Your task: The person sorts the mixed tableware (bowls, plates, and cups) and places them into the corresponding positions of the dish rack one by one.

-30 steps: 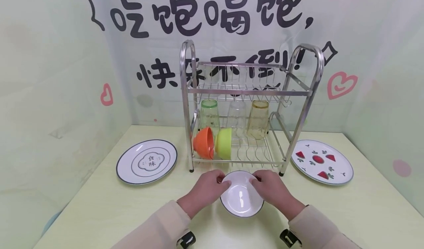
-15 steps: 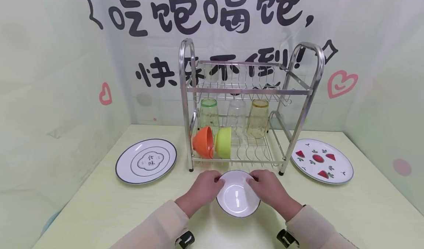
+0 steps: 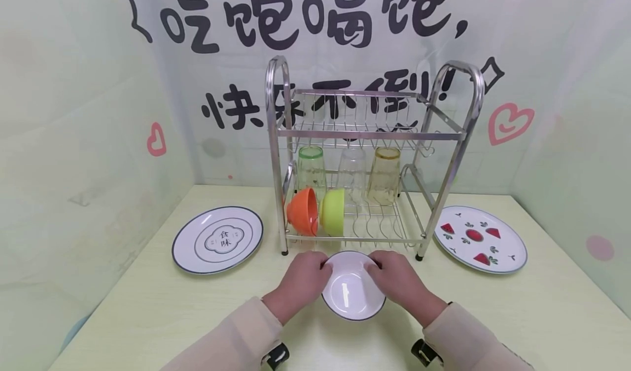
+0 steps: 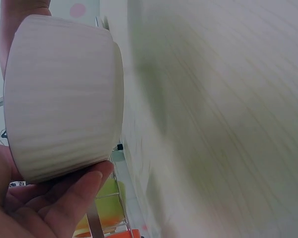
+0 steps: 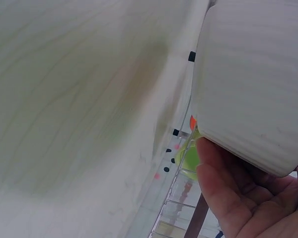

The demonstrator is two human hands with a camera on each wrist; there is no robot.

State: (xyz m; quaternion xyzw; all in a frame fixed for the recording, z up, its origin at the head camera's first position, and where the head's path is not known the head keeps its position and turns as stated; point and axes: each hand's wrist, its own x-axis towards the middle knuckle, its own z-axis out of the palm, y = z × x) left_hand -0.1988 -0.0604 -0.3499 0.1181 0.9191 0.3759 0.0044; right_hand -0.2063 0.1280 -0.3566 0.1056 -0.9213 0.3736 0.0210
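Both hands hold a white bowl with a dark rim, its inside facing the head camera. My left hand grips its left side, thumb over the rim and fingers against the ribbed outer wall. On the opposite side my right hand holds it the same way, with fingers under the wall. The wrist views show a gap between the bowl and the tabletop. Just behind the bowl stands a two-tier metal dish rack. On its lower tier an orange bowl and a lime-green bowl rest on their sides.
Behind those bowls, a green glass, a clear glass and a yellowish glass stand upside down. A white plate with lettering lies left of the rack. A watermelon-patterned plate lies to the right. Printed cloth surrounds the table.
The bowl has shifted slightly left in the head view, with both hands still holding it. The rack, glasses and plates stay in place.
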